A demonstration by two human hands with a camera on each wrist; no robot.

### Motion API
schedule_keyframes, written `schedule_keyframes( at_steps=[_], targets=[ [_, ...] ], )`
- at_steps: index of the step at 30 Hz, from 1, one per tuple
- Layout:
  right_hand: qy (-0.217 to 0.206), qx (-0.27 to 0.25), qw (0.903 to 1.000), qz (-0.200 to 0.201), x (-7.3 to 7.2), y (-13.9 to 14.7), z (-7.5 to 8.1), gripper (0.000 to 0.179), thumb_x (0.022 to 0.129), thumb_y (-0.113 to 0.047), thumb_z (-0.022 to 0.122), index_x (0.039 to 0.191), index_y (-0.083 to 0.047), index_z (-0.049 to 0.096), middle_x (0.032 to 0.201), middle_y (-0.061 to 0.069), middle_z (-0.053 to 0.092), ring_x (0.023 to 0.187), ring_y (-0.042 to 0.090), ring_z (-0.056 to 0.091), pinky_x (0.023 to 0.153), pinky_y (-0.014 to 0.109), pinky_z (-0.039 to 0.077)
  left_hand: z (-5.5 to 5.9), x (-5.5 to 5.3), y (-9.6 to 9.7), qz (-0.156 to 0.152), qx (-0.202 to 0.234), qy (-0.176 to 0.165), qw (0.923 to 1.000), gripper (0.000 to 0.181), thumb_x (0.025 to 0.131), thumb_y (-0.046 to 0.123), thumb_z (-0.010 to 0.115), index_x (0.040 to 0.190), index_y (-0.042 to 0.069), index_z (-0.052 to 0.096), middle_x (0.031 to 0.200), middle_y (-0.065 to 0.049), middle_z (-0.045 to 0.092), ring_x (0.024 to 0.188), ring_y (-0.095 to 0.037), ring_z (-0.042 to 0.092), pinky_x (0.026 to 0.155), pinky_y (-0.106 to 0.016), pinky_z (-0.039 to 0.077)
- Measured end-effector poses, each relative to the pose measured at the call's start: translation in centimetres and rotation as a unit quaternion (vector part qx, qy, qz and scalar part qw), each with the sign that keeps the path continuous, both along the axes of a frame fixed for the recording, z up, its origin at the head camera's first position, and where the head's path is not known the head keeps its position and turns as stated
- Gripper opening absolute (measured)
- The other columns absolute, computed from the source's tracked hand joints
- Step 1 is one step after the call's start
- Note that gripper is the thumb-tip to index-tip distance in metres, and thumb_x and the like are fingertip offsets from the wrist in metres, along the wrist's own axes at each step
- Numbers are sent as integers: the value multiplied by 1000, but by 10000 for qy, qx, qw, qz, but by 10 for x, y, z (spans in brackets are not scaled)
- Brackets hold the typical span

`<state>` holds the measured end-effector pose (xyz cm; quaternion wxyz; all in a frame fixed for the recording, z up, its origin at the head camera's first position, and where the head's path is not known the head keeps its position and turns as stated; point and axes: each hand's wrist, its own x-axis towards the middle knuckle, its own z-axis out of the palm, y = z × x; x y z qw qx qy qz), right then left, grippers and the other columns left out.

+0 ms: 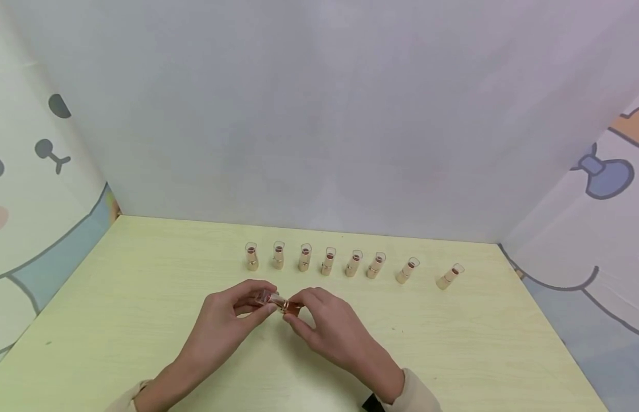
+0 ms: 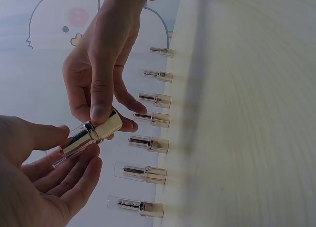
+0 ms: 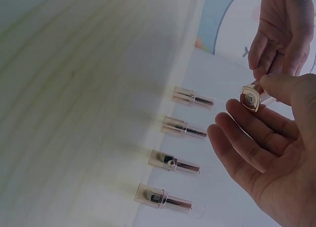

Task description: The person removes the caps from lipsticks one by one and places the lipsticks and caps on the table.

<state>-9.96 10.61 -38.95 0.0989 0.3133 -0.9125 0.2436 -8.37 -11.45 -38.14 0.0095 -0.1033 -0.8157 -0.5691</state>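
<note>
A lipstick tube (image 1: 276,300) with a gold body and a clear cap is held tilted above the table between both hands. My left hand (image 1: 220,319) pinches it at the clear cap end, thumb on one side and fingers on the other. At the gold base (image 2: 110,124), my right hand (image 1: 332,327) grips with thumb and fingertips. The base's underside, bearing a small round label (image 3: 251,98), faces the right wrist camera. From the left wrist view, the cap still covers the upper part of the tube.
Several similar lipsticks stand upright in a row behind the hands, from the leftmost tube (image 1: 252,260) to the rightmost tube (image 1: 448,278). They rest on a pale yellow table (image 1: 144,286). A grey backdrop (image 1: 319,114) rises behind, with cartoon-printed panels (image 1: 36,217) at the sides.
</note>
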Motion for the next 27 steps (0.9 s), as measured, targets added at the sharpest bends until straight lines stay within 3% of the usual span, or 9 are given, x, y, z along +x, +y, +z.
schedule_keyframes(
  at_steps=[9, 15, 27],
  targets=[
    [326, 72, 9994, 92, 1, 4, -1, 17, 97, -30, 77, 111, -23, 70, 102, -12, 73, 87, 8, 68, 71, 20, 54, 8, 1, -7, -23, 142, -21, 9999, 34, 96, 24, 77, 129, 21, 73, 103, 1, 79, 93, -6, 77, 85, -22, 62],
    [149, 124, 9998, -74, 3, 10, -6, 18, 96, -29, 78, 111, -23, 71, 102, -10, 73, 87, 9, 68, 72, 21, 55, 17, 0, -20, 178, 64, 198, 9996, 32, 99, 26, 74, 130, 23, 72, 100, -1, 78, 90, -8, 77, 83, -21, 62],
    [162, -132, 9998, 41, 3, 13, -10, 24, 97, -20, 77, 118, -18, 66, 104, -8, 70, 86, 9, 69, 75, 17, 57, 25, 3, -32, 261, -7, 187, 9995, 32, 99, 25, 74, 131, 28, 70, 104, -1, 79, 94, -8, 78, 84, -20, 62]
  ],
)
